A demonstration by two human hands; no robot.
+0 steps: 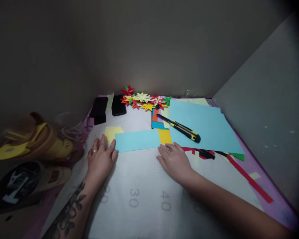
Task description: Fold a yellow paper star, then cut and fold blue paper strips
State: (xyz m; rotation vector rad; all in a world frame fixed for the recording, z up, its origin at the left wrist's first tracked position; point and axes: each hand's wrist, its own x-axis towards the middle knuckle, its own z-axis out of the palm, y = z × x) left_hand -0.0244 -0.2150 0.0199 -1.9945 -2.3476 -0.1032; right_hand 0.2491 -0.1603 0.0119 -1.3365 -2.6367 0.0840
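A light blue paper strip [137, 140] lies flat on the white mat [129, 172] between my hands. My left hand [101, 156] rests at the strip's left end with its fingers apart and nothing in it. At the strip's lower right end lies my right hand [174, 161], palm down, its fingers slightly spread. A yellow paper piece [165, 136] shows beside that end, and a pale yellow piece [111, 132] sits behind the left end. On the large light blue sheets [209, 127] to the right, a black and yellow cutter [180, 128] lies with its blade out.
Folded paper stars [142, 97] line the back, beside two dark phones [119, 105] [99, 107]. Scissors [89, 124] lie at the left, near a brown and yellow container [37, 142] and a cup [17, 184]. A red strip [250, 179] lies at the right among scraps.
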